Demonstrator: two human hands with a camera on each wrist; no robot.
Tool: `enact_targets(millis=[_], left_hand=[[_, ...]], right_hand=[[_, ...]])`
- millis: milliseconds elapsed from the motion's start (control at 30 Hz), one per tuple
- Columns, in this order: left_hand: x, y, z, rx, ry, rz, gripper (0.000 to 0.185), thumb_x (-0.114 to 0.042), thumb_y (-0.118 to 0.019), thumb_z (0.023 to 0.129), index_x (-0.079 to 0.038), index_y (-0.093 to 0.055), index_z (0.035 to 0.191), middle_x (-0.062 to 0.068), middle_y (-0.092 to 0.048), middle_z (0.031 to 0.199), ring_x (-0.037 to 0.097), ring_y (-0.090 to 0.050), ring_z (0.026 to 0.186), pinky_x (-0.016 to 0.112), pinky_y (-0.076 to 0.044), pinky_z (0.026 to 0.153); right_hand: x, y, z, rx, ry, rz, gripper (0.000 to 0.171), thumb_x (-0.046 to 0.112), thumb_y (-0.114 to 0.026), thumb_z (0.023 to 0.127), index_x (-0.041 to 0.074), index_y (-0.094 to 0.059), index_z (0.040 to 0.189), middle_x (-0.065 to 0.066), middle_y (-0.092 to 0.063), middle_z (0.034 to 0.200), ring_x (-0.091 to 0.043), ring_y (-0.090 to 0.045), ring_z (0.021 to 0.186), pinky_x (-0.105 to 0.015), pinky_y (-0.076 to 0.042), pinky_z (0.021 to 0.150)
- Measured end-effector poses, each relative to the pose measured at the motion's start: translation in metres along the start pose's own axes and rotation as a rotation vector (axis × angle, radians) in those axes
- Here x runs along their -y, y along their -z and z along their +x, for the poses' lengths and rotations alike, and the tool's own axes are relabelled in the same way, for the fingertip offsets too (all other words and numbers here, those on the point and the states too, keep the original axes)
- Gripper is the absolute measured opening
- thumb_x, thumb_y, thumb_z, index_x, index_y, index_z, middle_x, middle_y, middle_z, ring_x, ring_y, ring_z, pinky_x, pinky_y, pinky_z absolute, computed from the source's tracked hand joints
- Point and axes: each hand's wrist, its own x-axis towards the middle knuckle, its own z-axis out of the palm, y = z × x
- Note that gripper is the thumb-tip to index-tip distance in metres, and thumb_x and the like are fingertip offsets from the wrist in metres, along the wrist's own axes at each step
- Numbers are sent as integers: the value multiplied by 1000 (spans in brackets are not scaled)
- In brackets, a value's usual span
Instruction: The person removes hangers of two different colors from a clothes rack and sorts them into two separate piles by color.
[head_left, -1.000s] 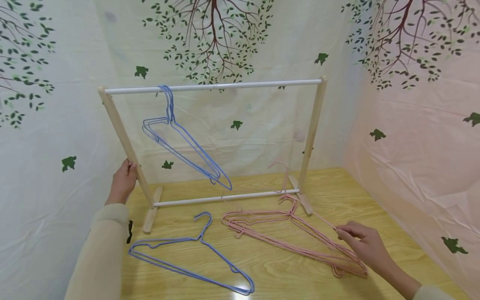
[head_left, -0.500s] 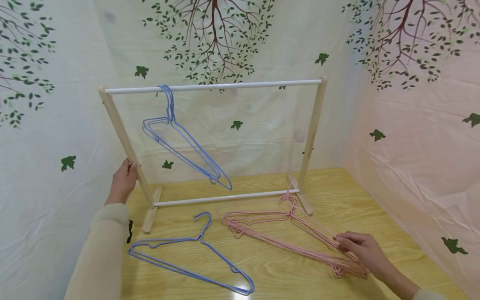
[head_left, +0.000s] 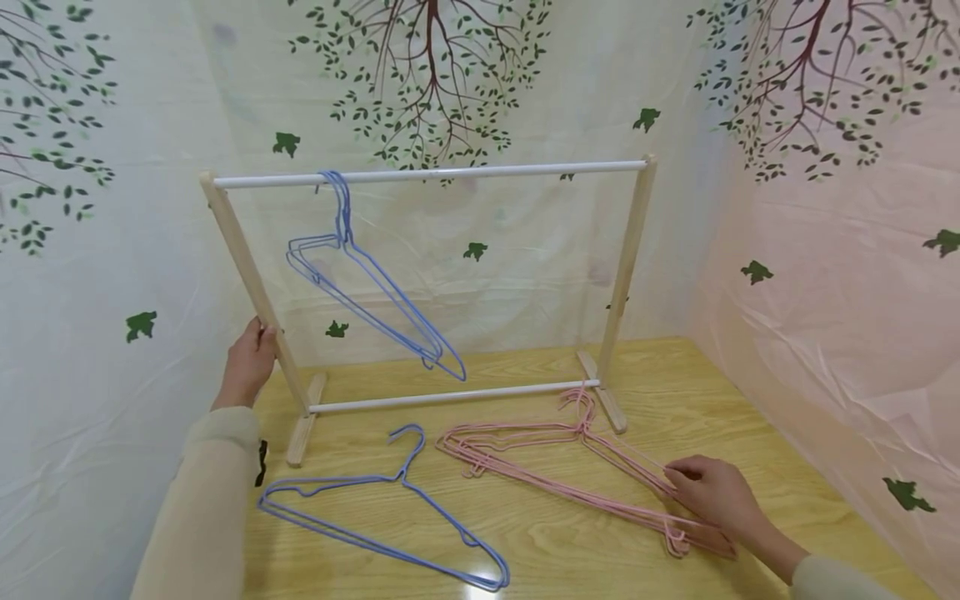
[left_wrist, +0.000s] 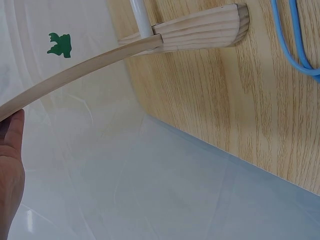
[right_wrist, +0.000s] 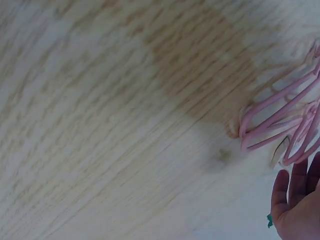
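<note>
My left hand (head_left: 249, 362) grips the left wooden post of a small clothes rack (head_left: 238, 250); in the left wrist view the fingers sit at the edge of the post (left_wrist: 75, 74). At the right, my right hand (head_left: 712, 493) pinches the sloping arm of a pink hanger, low over a pile of pink hangers (head_left: 572, 493) lying on the table. The right wrist view shows the pile's end (right_wrist: 270, 120) close to the fingertips. Several blue hangers (head_left: 345, 218) hang near the left end of the rack's white top bar.
Blue hangers (head_left: 403, 473) lie at the front left of the wooden table (head_left: 562, 558). The rack's lower bar (head_left: 450, 397) runs just behind the pink pile. Leaf-printed sheets (head_left: 525, 267) enclose the back and sides. A small black strap (head_left: 261, 463) shows beside the left sleeve.
The pink hanger in my right hand has come down onto the pile, its hook dropping from above the lower bar to the other hooks. The left hand keeps its grip on the post.
</note>
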Motion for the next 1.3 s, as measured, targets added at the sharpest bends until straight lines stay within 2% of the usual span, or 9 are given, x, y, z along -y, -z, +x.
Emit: enact_targets(millis=[133,300,467,833,1033,1300], left_hand=[[-1,0,0,5,-1,-7,49,-30,-25,110,3,-35,145,39,-53,124,52,-54,110,63,-41,94],[1,0,0,6,8,-9,50,-30,-25,110,3,-34,146,38,-53,124,52,-53,110,63,-41,95],[2,0,0,-3,8,-5,49,-31,-25,110,4,-35,145,38,-53,122,51,-53,109,63,-41,94],[1,-1,1,-11,-6,7,47,-28,-27,110,4,-36,144,39,-54,121,53,-54,109,64,-41,95],[0,0,1,-10,-10,5,48,-28,-27,110,5,-34,144,40,-52,124,54,-53,111,65,-40,97],[1,0,1,-3,9,-4,49,-29,-26,110,4,-33,147,39,-52,126,53,-53,112,64,-39,98]], right_hand=[[-1,-3,-1,-16,-11,-35,13,20,-73,90,9,-78,96,-4,-73,91,-22,-67,78,-38,-54,64],[-1,-4,0,16,-26,-46,19,21,-73,91,6,-76,102,-10,-73,97,-27,-68,83,-44,-55,67],[0,-3,1,38,-35,-48,26,26,-72,92,5,-75,106,-10,-73,99,-28,-68,85,-45,-55,69],[16,-4,8,34,-20,-35,27,26,-68,95,5,-74,109,-8,-72,101,-27,-67,88,-45,-55,71],[45,-2,28,-5,13,6,28,27,-65,97,4,-74,111,-9,-72,102,-29,-68,90,-48,-55,74],[111,-6,71,-78,118,90,26,24,-67,97,4,-74,111,-10,-72,103,-31,-67,94,-49,-54,76]])
